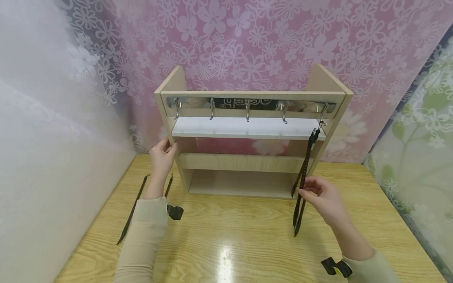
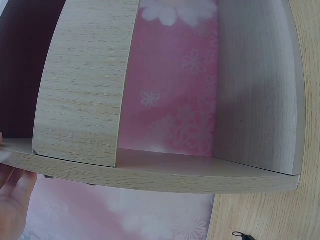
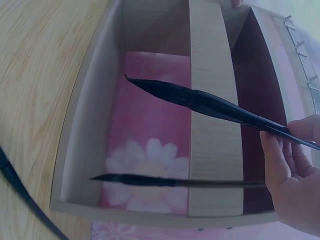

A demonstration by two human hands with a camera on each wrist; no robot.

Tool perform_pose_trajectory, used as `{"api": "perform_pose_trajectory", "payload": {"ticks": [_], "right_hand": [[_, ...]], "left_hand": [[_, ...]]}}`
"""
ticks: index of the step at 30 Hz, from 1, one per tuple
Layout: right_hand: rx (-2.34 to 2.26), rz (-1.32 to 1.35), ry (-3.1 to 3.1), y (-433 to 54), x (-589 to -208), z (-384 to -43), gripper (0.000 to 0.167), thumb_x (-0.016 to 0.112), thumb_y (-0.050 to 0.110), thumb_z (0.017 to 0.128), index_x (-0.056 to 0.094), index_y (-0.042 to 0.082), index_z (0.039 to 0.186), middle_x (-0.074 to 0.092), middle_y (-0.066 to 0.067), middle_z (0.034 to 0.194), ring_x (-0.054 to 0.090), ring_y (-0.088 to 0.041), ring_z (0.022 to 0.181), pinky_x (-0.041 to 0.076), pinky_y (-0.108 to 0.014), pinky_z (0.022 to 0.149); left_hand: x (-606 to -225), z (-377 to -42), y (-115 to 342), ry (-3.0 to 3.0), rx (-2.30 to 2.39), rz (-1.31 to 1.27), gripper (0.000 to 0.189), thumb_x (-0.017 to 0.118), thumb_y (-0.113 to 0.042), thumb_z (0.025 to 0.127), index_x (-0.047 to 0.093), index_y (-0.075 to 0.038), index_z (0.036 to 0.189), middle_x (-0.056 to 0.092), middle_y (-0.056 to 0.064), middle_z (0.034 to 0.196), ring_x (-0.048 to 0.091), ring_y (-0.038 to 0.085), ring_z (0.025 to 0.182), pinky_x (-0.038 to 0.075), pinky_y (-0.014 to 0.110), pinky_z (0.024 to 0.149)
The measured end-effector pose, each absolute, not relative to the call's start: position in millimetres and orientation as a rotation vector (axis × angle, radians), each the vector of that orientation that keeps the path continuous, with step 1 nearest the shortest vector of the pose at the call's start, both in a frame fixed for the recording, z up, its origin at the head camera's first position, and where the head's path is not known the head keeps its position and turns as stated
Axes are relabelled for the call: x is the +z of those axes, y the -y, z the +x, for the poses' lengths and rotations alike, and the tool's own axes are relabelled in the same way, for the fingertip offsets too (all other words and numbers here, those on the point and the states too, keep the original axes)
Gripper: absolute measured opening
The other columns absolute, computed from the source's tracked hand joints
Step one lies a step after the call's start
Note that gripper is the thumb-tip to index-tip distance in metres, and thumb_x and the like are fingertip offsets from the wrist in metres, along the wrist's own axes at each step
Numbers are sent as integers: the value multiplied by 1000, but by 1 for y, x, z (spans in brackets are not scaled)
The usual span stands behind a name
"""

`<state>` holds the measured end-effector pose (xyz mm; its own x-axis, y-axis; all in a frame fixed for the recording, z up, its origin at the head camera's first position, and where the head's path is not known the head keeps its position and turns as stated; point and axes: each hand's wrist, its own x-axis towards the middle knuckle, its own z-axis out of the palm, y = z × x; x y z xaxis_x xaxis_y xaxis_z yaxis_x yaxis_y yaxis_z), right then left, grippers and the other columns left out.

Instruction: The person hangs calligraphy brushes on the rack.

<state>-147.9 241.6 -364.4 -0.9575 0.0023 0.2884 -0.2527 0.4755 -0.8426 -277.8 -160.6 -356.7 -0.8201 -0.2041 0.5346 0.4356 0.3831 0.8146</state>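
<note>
Black calligraphy brushes [image 1: 304, 169] hang by their loops, tips down, from the rightmost hook [image 1: 323, 112] of a small wooden desk shelf [image 1: 219, 162]. My right hand [image 1: 323, 196] pinches one of them by its handle between thumb and fingers. In the right wrist view the held brush [image 3: 200, 100] crosses in front of the shelf, and a second brush [image 3: 145, 180] hangs beside it. My left hand [image 1: 162, 155] grips the edge of the shelf's left side panel [image 2: 165, 180], with its fingertips partly hidden in the left wrist view.
Two more brushes lie on the wooden table to the left: one long brush [image 1: 133, 210] and one partly hidden by the left arm [image 1: 169, 184]. Other hooks [image 1: 247, 111] line the metal strip. A flowered pink wall covering [image 1: 244, 43] stands behind the shelf.
</note>
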Motion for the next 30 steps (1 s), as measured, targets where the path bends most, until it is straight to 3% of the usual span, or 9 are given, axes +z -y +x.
{"api": "perform_pose_trajectory", "payload": {"ticks": [10, 17, 25, 30], "right_hand": [[1516, 273, 2466, -227, -359, -157, 22, 62, -1, 79, 54, -9, 97, 59, -15, 87, 55, -4, 74, 50, -18, 60], [1607, 292, 2456, -217, -356, -161, 23, 63, 1, 79, 53, -9, 98, 58, -13, 87, 56, -6, 75, 50, -17, 64], [1528, 287, 2514, -212, -354, -164, 22, 64, 5, 80, 56, -6, 97, 60, -12, 87, 56, -8, 75, 48, -20, 59], [1515, 279, 2540, -210, -353, -166, 22, 64, 6, 80, 56, -4, 98, 60, -12, 88, 56, -11, 76, 49, -21, 60]], "left_hand": [[-360, -281, 161, 2078, -1470, -204, 26, 56, -4, 84, 60, 5, 108, 60, 23, 101, 58, 27, 96, 50, 36, 80], [-361, -281, 161, 2061, -1487, -211, 27, 56, -3, 83, 59, 7, 108, 60, 24, 102, 57, 28, 98, 49, 36, 82], [-360, -281, 161, 2054, -1502, -206, 27, 57, -4, 84, 59, 6, 109, 59, 25, 102, 57, 29, 97, 49, 40, 82], [-350, -271, 155, 2044, -1478, -214, 25, 55, 2, 83, 58, 12, 106, 58, 28, 100, 56, 34, 96, 49, 42, 81]]}}
